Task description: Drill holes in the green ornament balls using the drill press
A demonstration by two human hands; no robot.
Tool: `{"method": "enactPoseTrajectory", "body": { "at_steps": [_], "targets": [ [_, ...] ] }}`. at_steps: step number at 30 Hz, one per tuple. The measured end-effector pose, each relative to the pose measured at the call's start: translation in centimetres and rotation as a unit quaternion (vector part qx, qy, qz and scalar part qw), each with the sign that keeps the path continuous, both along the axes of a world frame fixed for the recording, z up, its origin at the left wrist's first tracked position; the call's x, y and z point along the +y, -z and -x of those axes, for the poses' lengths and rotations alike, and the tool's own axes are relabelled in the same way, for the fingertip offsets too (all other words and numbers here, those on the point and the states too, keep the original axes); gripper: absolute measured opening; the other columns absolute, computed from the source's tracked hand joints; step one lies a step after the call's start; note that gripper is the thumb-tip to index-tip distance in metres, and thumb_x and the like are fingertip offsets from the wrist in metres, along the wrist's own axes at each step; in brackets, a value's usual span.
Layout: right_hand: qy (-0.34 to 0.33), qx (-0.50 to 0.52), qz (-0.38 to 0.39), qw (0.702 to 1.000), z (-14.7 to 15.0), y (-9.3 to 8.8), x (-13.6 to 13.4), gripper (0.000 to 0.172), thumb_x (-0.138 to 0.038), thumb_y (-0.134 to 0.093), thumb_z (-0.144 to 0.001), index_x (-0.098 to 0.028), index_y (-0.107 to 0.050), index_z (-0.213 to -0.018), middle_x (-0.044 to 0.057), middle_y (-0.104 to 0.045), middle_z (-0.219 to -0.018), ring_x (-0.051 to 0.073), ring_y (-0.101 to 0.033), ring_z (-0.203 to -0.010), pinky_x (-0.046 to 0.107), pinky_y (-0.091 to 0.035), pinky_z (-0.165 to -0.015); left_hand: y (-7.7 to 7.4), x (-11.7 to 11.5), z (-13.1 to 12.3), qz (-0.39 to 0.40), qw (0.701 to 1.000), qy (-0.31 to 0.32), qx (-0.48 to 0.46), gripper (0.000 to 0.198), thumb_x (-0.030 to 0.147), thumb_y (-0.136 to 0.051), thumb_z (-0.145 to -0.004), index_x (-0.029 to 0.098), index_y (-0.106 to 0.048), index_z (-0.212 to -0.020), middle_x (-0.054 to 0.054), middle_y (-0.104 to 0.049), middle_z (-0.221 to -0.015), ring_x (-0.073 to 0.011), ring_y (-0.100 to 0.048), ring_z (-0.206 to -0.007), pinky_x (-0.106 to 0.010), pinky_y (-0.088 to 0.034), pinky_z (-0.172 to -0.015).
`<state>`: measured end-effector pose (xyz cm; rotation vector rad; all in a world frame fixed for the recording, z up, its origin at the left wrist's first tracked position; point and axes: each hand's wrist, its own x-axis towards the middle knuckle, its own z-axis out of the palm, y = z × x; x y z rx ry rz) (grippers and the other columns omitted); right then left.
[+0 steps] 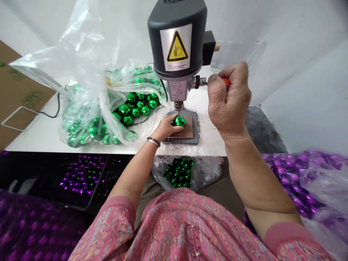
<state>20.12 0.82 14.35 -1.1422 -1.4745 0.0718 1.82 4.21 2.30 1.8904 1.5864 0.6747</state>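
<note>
Mirror-bright green ornament ball (179, 121) on a brown pad (186, 132), atop the gray base plate (196, 127) of a bench drill press (177, 40), directly beneath the spindle. Left hand (165, 127) cupped against the ball, fingers wrapped over its near side, beaded bracelet (153, 142) at the wrist. Right hand (230, 98) clenched tight around a red-handled tool (226, 83), its metal shaft reaching to the side of the drill head. Dark specks scattered across the white tabletop (212, 137). Left of the drill, a clear plastic bag (89, 43) crammed with more green balls. Below the tabletop edge, a small bag of green balls (178, 173) at the lap; purple balls in a black tray (83, 174) on the left, a bag of purple balls (299, 174) on the right, and cardboard (19, 90) at the far left.
</note>
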Motion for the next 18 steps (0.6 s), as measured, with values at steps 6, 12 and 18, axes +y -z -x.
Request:
{"method": "enactPoseTrajectory", "body": {
  "at_steps": [6,12,18],
  "targets": [
    [0.012,-0.004,-0.019,1.0,-0.2,1.0,-0.1,0.018,-0.035,-0.046,-0.094,-0.024,-0.041,-0.08,-0.004,-0.049,-0.07,0.008,-0.049,-0.063,0.025,-0.048,-0.067,0.5,-0.3,-0.5,-0.009,1.0,-0.026,-0.014,0.071,0.029,-0.083,-0.068,0.014,-0.062,-0.133,-0.01,-0.064,-0.115,-0.0219,-0.061,-0.1,-0.034,-0.048,-0.097],
    [0.012,-0.001,-0.021,1.0,-0.3,2.0,-0.5,0.019,-0.036,-0.049,-0.091,-0.023,-0.043,-0.079,-0.004,-0.048,-0.068,0.007,-0.047,-0.062,0.026,-0.047,-0.066,0.6,-0.3,-0.6,-0.014,0.999,-0.027,-0.009,0.068,0.027,-0.083,-0.068,0.017,-0.063,-0.132,-0.009,-0.065,-0.115,-0.0236,-0.062,-0.105,-0.035,-0.048,-0.099],
    [0.013,-0.012,-0.032,0.999,-0.4,3.2,-0.5,0.016,-0.036,-0.049,-0.091,-0.023,-0.044,-0.082,-0.003,-0.045,-0.07,0.008,-0.046,-0.061,0.026,-0.046,-0.063,0.7,-0.3,-0.5,-0.021,1.0,-0.017,-0.006,0.065,0.028,-0.082,-0.067,0.018,-0.064,-0.129,-0.008,-0.065,-0.115,-0.0242,-0.061,-0.107,-0.035,-0.048,-0.1]
  ]
}}
